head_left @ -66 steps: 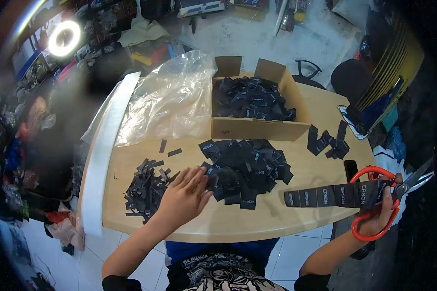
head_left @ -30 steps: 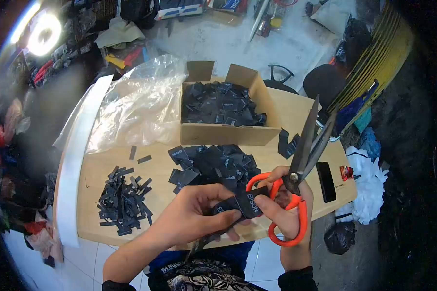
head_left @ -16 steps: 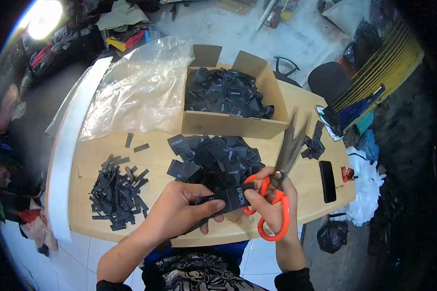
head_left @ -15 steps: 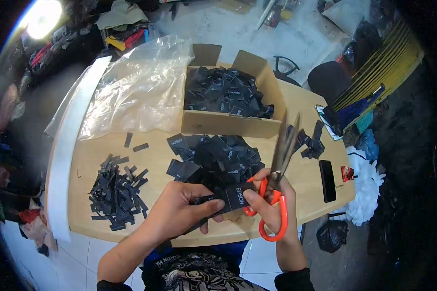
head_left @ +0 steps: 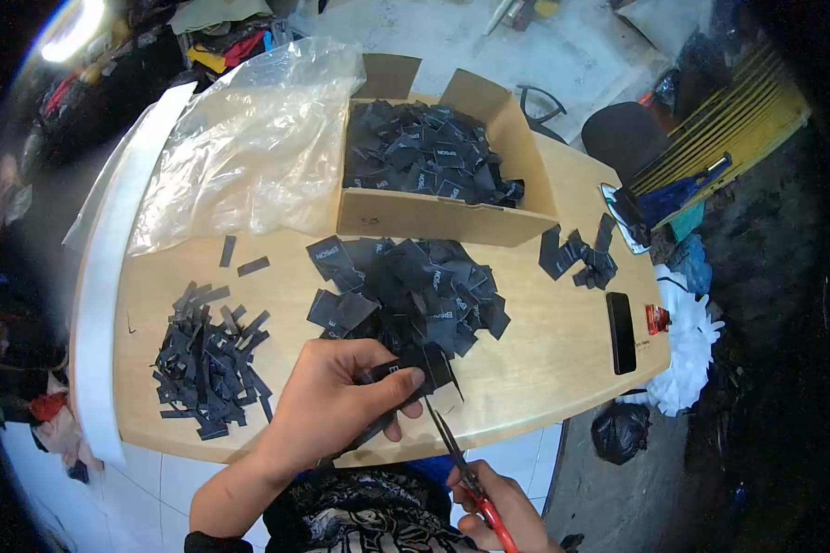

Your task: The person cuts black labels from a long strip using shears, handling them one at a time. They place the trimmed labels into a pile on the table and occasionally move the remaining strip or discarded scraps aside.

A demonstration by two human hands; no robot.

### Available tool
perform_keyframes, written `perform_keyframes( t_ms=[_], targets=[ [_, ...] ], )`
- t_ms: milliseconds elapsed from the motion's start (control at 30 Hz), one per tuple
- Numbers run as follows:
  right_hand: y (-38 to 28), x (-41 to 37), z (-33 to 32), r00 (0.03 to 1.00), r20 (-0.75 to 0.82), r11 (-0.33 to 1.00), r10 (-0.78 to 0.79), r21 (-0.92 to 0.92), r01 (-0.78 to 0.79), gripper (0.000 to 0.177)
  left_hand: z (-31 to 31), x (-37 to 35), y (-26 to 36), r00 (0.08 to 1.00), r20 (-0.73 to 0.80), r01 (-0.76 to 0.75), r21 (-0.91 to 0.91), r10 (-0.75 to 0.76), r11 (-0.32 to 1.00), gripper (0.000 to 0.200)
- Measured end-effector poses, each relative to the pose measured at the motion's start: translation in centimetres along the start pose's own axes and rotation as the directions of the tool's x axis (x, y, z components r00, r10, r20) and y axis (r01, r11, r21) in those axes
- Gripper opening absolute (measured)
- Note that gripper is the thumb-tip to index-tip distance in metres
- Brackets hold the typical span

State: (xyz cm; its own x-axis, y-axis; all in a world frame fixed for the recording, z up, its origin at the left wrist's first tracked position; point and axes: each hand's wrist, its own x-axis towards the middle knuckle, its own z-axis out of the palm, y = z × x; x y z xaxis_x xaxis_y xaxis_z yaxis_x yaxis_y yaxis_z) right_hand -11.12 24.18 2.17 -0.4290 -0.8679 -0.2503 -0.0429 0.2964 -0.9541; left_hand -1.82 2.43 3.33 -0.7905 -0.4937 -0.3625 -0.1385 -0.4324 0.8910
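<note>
Pinched between the thumb and fingers of my left hand (head_left: 341, 396) is a black label strip (head_left: 436, 367) with white lettering, partly hidden by the thumb. My right hand (head_left: 503, 511) grips red-handled scissors (head_left: 454, 444). Their blades point up and left, with the tips close to the strip's lower right edge. Behind the strip lies a heap of black EPSON labels (head_left: 433, 290). Left of my hands is a pile of narrow black offcuts (head_left: 207, 364).
An open cardboard box (head_left: 443, 219) full of black labels stands at the back, beside a clear plastic bag (head_left: 240, 157). A long white strip (head_left: 111, 276) runs along the left edge. On the right are a small label pile (head_left: 576, 258) and a black phone (head_left: 622, 332).
My right hand has let go of the strip's end and moved down, swinging the scissors from upright to pointing up-left at the strip. My left hand stays on the strip.
</note>
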Motion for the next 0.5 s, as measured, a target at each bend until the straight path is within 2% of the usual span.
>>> perform_keyframes(
  t_ms=[33, 67, 100, 133, 167, 200, 300, 367, 433, 467, 500],
  targets=[
    [-0.3, 0.2, 0.2, 0.968, 0.029, 0.937, -0.250, -0.246, 0.249, 0.033, 0.1, -0.1, -0.1, 1.000, 0.007, 0.008, -0.010, -0.008, 1.000, 0.016],
    [-1.6, 0.4, -1.1, 0.915, 0.221, 0.892, 0.339, 0.235, -0.387, 0.026, 0.3, -0.2, -0.2, 1.000, 0.015, 0.016, -0.018, -0.016, 1.000, 0.016],
    [-1.7, 0.9, -1.2, 0.916, 0.219, 0.893, 0.337, 0.235, -0.385, 0.026, 0.4, -0.4, -0.1, 1.000, 0.018, 0.014, -0.017, -0.014, 1.000, 0.016],
    [-1.7, 1.5, -1.3, 0.951, 0.206, 0.970, 0.231, 0.024, -0.241, 0.038, 0.5, -0.6, 0.0, 1.000, 0.019, 0.015, -0.014, -0.015, 1.000, 0.017],
    [-1.4, 1.9, -1.3, 0.968, 0.220, 0.979, 0.120, -0.189, -0.078, 0.057, 0.6, -0.9, 0.0, 1.000, 0.020, 0.016, -0.011, -0.015, 1.000, 0.017],
    [-0.6, 2.0, -1.3, 0.962, 0.234, 0.980, 0.138, -0.174, -0.098, 0.058, 0.7, -0.9, -0.6, 1.000, 0.027, -0.009, -0.050, 0.010, 0.999, 0.016],
    [0.7, 2.3, -1.4, 0.964, 0.247, 0.990, 0.095, -0.124, -0.065, 0.062, 0.5, -1.2, -0.7, 0.999, 0.044, -0.030, -0.019, 0.031, 0.999, 0.016],
    [-0.5, 2.7, -1.3, 0.957, 0.254, 0.984, 0.139, -0.142, -0.105, 0.067, 0.4, -1.5, -0.5, 0.999, 0.042, -0.032, -0.039, 0.034, 0.999, 0.016],
    [-1.5, 2.6, -0.8, 0.960, 0.191, 0.979, 0.203, -0.033, -0.200, 0.095, 0.4, -1.7, -0.4, 0.998, 0.044, -0.032, -0.061, 0.035, 0.998, 0.016],
    [-1.3, 2.7, -1.0, 0.960, 0.191, 0.979, 0.204, -0.035, -0.201, 0.095, 0.3, -1.8, -0.3, 0.998, 0.046, -0.037, -0.075, 0.041, 0.997, 0.015],
    [-1.0, 2.9, -1.4, 0.960, 0.231, 0.986, 0.158, -0.084, -0.142, 0.082, 0.3, -1.8, -0.2, 0.998, 0.047, -0.043, -0.088, 0.047, 0.995, 0.015]
  ],
)
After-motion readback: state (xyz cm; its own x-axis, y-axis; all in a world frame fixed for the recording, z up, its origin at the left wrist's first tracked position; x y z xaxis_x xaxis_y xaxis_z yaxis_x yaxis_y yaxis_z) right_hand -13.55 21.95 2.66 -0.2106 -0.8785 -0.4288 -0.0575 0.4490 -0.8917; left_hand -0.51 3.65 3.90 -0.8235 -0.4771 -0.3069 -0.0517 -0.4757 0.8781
